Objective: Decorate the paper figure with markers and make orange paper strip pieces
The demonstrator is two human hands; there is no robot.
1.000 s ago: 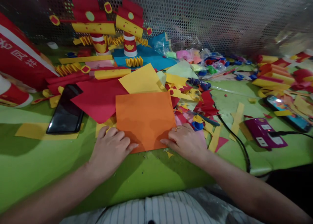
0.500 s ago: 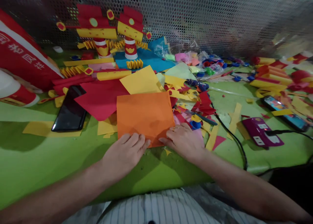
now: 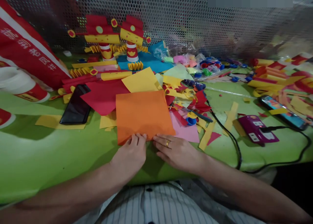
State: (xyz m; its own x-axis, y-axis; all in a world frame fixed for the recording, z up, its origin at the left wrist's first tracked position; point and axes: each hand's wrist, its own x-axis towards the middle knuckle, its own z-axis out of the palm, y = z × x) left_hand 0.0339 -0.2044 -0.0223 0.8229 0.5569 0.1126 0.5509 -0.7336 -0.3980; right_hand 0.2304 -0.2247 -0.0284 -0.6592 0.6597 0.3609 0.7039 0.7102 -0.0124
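Observation:
A sheet of orange paper [image 3: 144, 113] lies flat before me on the green table, its near edge under my fingers. My left hand [image 3: 130, 154] has curled fingers, closed on that near edge left of its middle; the thumb tip is hardly visible. Close beside it, my right hand [image 3: 177, 152], with a ring on one finger, rests stretched fingertips on the same edge, the thumb lying apart below. Behind the orange sheet are yellow paper [image 3: 140, 80] and red paper [image 3: 104, 97]. Pink paper [image 3: 187, 131] shows at its right.
Two paper-cup figures [image 3: 132, 51] with red hats stand at the back. A black phone [image 3: 76, 105] and a white cup [image 3: 22, 83] are left. Paper scraps, a purple power adapter [image 3: 258, 129] with a black cable [image 3: 227, 136], and another phone [image 3: 281, 111] lie right.
Both hands have moved closer together along the paper's near edge, the right one shifting left and down. My right fingers have straightened. The view has shifted slightly.

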